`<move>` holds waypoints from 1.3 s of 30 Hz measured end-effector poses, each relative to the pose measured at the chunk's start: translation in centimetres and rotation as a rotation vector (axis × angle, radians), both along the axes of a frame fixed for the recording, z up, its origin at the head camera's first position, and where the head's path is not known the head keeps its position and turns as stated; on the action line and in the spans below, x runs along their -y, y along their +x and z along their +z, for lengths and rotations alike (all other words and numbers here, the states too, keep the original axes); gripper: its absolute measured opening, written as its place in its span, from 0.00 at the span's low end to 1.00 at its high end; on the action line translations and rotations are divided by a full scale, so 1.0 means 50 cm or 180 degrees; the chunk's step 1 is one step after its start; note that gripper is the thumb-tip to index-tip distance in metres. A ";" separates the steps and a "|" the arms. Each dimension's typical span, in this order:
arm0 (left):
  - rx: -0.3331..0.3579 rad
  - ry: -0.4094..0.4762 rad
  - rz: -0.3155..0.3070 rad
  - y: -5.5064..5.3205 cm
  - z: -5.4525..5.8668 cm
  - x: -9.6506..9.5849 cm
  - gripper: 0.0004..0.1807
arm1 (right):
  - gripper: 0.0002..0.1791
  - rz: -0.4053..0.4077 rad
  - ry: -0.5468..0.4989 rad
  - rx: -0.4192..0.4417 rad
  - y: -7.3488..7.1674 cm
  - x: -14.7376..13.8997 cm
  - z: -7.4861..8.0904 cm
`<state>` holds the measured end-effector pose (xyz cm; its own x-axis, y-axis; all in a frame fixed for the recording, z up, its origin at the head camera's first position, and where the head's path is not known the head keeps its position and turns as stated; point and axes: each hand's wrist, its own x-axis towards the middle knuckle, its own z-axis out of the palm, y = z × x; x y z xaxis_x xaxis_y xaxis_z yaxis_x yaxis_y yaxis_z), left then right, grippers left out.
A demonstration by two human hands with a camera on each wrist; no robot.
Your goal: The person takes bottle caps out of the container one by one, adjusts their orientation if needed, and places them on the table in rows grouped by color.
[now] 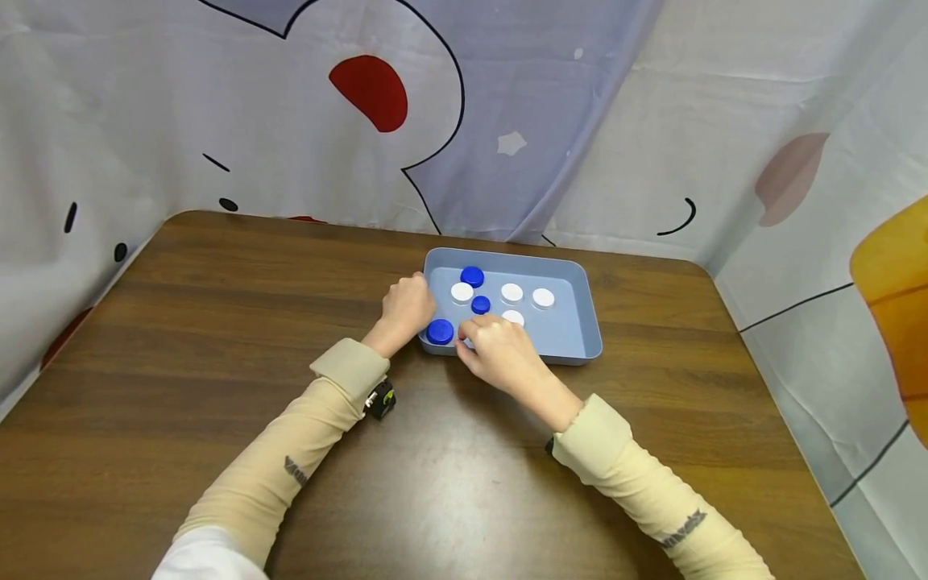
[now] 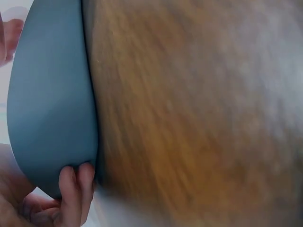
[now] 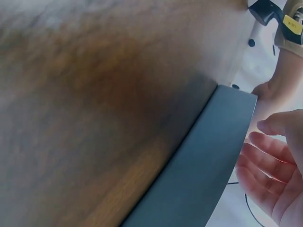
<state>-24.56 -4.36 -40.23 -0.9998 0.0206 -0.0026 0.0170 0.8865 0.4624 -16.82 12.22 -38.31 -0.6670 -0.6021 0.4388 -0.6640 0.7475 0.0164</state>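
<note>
A shallow grey-blue tray (image 1: 573, 334) holds round blue and white caps. My left hand (image 1: 408, 308) grips its left end; in the left wrist view two fingertips (image 2: 71, 187) press the outside of the wall. My right hand (image 1: 500, 350) hovers over the front rim with loosely curved fingers. In the right wrist view nothing shows between its thumb and fingers. Nearest to it are a large blue cap (image 1: 439, 331) at the front left corner, a small blue cap (image 1: 481, 304) and a white cap (image 1: 513, 317) partly hidden behind the knuckles.
Farther back in the tray lie another blue cap (image 1: 472, 276) and white caps (image 1: 461, 292), with more white ones to the right. The tray stands on a brown wooden table (image 1: 239, 322) near its back edge. A printed curtain (image 1: 522, 97) hangs behind.
</note>
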 end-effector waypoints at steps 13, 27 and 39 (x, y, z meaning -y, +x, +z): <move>0.0181 0.0066 -0.0002 -0.015 -0.008 0.038 0.18 | 0.05 -0.0215 -0.0238 0.0123 -0.013 -0.049 0.012; 0.0388 0.0178 -0.0003 -0.028 -0.003 0.063 0.22 | 0.06 -0.0358 -0.0229 0.0192 -0.032 -0.075 0.021; 0.0286 0.0174 -0.0029 -0.040 -0.006 0.073 0.21 | 0.06 -0.0428 -0.0259 0.0139 -0.043 -0.078 0.021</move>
